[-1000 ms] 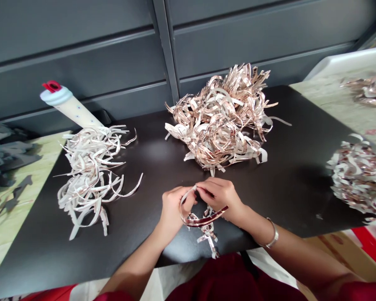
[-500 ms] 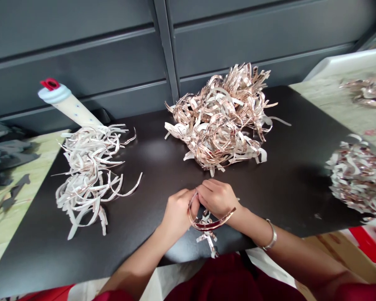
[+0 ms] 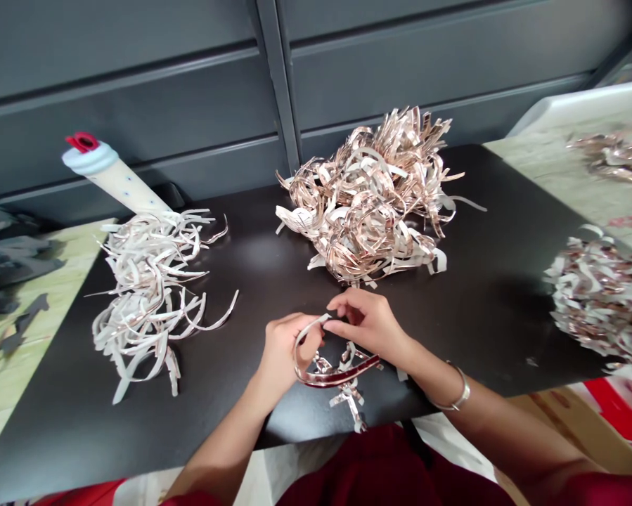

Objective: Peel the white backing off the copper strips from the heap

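Observation:
My left hand [image 3: 287,351] is closed on a curled strip [image 3: 332,380], white on one side and shiny rose gold on the other. Its free length loops down and round toward my right wrist. My right hand [image 3: 369,323] is beside the strip's upper end, thumb and fingers apart; whether the thumb touches the strip I cannot tell. Below my hands, short foil pieces [image 3: 349,397] lie in a small heap near the table's front edge. Beyond them sits a large tangled pile of rose-gold strips [image 3: 371,211].
Mostly white strips [image 3: 152,281] lie at the left of the black table [image 3: 263,267], by a pale cylinder [image 3: 129,184] with a red-topped lid. At the right edge stands a heap of short cut pieces [image 3: 605,302]. Grey panels [image 3: 200,98] rise behind the table.
My hands were together on the strip. My right hand has come apart from my left and opened its fingers, and my left hand has shifted left with the strip.

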Tool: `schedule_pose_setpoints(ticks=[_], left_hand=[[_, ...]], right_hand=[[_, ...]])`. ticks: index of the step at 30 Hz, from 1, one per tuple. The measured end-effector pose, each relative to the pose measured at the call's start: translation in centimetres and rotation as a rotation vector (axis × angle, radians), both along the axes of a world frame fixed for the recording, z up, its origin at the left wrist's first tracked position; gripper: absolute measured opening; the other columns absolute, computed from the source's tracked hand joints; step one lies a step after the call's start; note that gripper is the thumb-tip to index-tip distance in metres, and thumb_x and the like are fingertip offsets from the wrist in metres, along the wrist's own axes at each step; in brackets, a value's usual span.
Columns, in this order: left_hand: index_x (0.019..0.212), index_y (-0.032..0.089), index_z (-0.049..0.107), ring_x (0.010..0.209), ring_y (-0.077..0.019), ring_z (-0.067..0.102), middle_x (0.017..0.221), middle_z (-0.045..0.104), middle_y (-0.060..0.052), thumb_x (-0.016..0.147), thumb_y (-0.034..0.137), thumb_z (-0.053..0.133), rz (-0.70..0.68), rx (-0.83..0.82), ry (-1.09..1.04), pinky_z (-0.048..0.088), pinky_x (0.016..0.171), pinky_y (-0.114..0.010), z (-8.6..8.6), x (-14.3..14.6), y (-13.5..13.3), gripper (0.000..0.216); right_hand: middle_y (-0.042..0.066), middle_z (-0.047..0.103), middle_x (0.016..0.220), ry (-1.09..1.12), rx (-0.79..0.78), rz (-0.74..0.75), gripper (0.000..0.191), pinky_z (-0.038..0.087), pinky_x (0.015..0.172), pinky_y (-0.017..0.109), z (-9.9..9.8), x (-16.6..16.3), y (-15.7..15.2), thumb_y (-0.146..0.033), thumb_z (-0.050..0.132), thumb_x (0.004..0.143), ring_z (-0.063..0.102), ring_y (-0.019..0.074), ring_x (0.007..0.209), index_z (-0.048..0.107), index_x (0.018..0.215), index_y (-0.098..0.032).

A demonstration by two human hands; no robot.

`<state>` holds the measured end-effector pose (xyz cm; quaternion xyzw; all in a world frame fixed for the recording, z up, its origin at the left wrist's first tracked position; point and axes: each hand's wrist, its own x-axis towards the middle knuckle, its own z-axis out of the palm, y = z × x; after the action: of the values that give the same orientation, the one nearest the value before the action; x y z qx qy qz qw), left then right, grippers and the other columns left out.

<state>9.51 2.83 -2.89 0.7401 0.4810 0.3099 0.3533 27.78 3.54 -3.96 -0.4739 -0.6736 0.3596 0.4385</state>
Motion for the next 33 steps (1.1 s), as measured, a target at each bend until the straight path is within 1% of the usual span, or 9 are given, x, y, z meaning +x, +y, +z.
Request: schedule_pose_setpoints(ticks=[3,8,10,12,17,22,27,30,33], left_hand=[[0.069,0.015,0.071,0.053,-0.0122,0.061,0.059,0.065,-0.003,0.082,0.024,0.053,-0.022,-0.063,-0.027,0.044,0.053,-0.021,0.4,0.2,-0.1,0.024],[0.075,0.012,0.07,0.045,-0.012,0.06,0.057,0.063,-0.002,0.074,0.037,0.064,0.039,-0.558,-0.388,0.046,0.046,-0.021,0.5,0.4,0.4,0.026],[0.07,0.011,0.068,0.039,-0.0097,0.055,0.052,0.06,0.0,0.069,0.042,0.069,0.06,-0.655,-0.455,0.041,0.04,-0.019,0.3,0.4,0.5,0.031],[0.065,0.011,0.065,0.036,-0.0075,0.051,0.047,0.057,0.001,0.069,0.046,0.07,0.057,-0.69,-0.452,0.036,0.038,-0.017,0.1,0.5,0.6,0.035],[0.061,0.013,0.058,0.042,-0.0078,0.052,0.049,0.056,0.001,0.073,0.052,0.065,-0.052,-0.586,-0.388,0.04,0.044,-0.018,0.1,0.4,0.4,0.042],[0.057,0.014,0.056,0.044,-0.0094,0.053,0.047,0.058,0.001,0.075,0.043,0.067,-0.13,-0.44,-0.163,0.04,0.044,-0.018,0.3,-0.1,0.6,0.036],[0.071,0.013,0.066,0.054,-0.0127,0.061,0.061,0.066,-0.004,0.086,0.037,0.055,-0.231,-0.368,-0.198,0.048,0.053,-0.022,0.9,-0.2,0.7,0.03],[0.071,0.014,0.067,0.068,-0.0144,0.065,0.074,0.069,-0.006,0.089,0.03,0.052,-0.212,-0.196,-0.225,0.05,0.064,-0.024,1.0,0.0,0.5,0.028],[0.065,0.015,0.064,0.076,-0.0151,0.066,0.083,0.071,-0.007,0.089,0.024,0.051,-0.124,-0.08,-0.277,0.05,0.07,-0.024,0.8,0.1,0.3,0.029]], right_hand=[[0.001,0.058,0.065,0.006,-0.038,0.036,0.011,0.039,0.057,0.023,0.2,-0.1,0.1,-0.019,0.063,0.078,0.049,0.01,0.059,0.067,0.068,-0.016],[-0.002,0.055,0.058,0.421,-0.45,0.261,0.017,0.031,0.046,0.021,-0.1,0.6,0.6,-0.029,0.072,0.07,0.042,0.0069,0.049,0.067,0.065,-0.014],[-0.003,0.052,0.054,0.551,-0.561,0.315,0.024,0.025,0.043,0.02,-0.3,0.5,0.6,-0.034,0.077,0.065,0.036,0.0054,0.046,0.067,0.064,-0.013],[-0.002,0.054,0.054,0.598,-0.581,0.306,0.025,0.026,0.044,0.02,-0.4,0.3,0.4,-0.035,0.079,0.063,0.038,0.0056,0.047,0.067,0.064,-0.012],[0.0,0.062,0.062,0.57,-0.529,0.261,0.021,0.038,0.055,0.022,0.0,-0.5,-0.1,-0.032,0.079,0.064,0.051,0.0089,0.056,0.069,0.064,-0.013],[-0.001,0.06,0.058,0.568,-0.587,0.305,0.021,0.034,0.051,0.021,-0.2,-0.6,-0.1,-0.032,0.078,0.065,0.047,0.0077,0.054,0.068,0.064,-0.012],[-0.001,0.059,0.055,0.684,-0.669,0.382,0.024,0.032,0.046,0.019,-0.8,-0.1,0.4,-0.033,0.079,0.064,0.044,0.0061,0.049,0.068,0.065,-0.012],[0.0,0.061,0.058,0.71,-0.67,0.423,0.025,0.035,0.047,0.018,-0.8,0.5,1.0,-0.034,0.079,0.065,0.047,0.0062,0.05,0.068,0.064,-0.011],[0.001,0.062,0.06,0.697,-0.642,0.391,0.025,0.038,0.047,0.018,-0.6,1.1,1.5,-0.033,0.081,0.063,0.048,0.0061,0.05,0.068,0.063,-0.011]])
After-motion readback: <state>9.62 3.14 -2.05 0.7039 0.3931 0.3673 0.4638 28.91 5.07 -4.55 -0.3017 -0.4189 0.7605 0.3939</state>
